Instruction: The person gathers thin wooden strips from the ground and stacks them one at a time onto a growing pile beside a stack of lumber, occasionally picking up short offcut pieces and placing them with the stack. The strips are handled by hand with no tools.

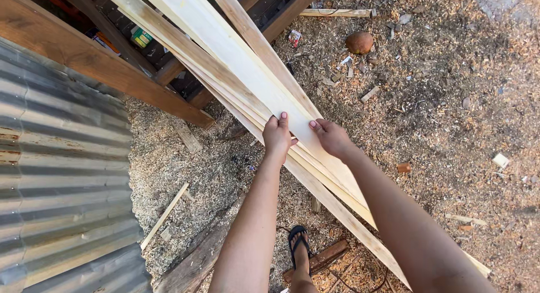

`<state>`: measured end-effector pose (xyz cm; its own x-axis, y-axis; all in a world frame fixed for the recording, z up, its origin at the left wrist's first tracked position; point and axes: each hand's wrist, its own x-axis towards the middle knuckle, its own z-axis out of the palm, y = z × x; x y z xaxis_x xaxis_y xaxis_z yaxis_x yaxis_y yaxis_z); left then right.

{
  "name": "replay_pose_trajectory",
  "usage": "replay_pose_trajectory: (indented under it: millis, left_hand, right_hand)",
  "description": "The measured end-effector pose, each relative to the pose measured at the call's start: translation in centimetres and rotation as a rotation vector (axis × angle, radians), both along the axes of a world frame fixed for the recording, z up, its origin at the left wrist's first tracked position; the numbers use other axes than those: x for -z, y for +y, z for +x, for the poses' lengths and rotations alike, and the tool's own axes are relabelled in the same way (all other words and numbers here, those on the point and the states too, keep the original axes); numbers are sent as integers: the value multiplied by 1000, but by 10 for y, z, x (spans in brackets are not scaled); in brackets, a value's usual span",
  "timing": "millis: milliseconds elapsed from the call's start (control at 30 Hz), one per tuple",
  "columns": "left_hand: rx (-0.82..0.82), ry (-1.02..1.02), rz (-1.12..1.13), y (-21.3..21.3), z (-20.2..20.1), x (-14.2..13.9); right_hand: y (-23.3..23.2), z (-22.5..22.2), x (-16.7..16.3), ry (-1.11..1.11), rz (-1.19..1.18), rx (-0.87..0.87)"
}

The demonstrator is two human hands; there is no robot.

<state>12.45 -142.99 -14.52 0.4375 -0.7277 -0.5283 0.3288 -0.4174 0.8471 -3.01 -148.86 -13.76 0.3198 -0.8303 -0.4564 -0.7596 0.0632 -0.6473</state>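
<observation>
Pale wooden planks (236, 56) lie stacked in a slanting bundle that runs from the upper left of the frame down to the lower right, over ground covered in sawdust (185, 175). At the far left, a corrugated metal sheet (56, 175) fills the left edge, with a dark wooden beam (101, 68) crossing above it. A thin wood strip (164, 216) lies in the sawdust left of centre. Near the middle, the left hand (277, 136) curls over the near edge of the topmost plank, fingers on its face, gripping it. Just beside it, the right hand (332, 137) rests on the same plank, fingers bent around its edge. Below, at bottom centre, a foot in a black sandal (298, 249) stands by the planks. In the upper right lies a brown coconut (359, 42).
</observation>
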Motion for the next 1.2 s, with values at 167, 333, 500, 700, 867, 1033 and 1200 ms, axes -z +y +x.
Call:
replay_pose_trajectory:
  millis: [167,333,500,700,867,1033,1200]
  left_hand:
    - [54,-4,35,-15,7,-11]
    - [233,-416,159,-39,25,-22]
    - [350,-496,37,-22,26,-10]
    - [376,-693,94,26,-3,11]
    - [285,-849,143,56,-20,-9]
    - [237,-1064,282,87,-21,-55]
    - [33,-1100,295,138,-28,-85]
  right_hand:
    - [-19,-7,0,-58,74,58]
    - [-25,-11,13,-128,-204,-53]
    - [-19,-21,11,-73,-187,-47]
    - [-14,-26,-1,-24,-191,-58]
    - [-6,-11,-16,-52,-333,-234]
    - [10,11,-46,-220,-525,-498]
    - [37,27,-95,-305,-683,-758]
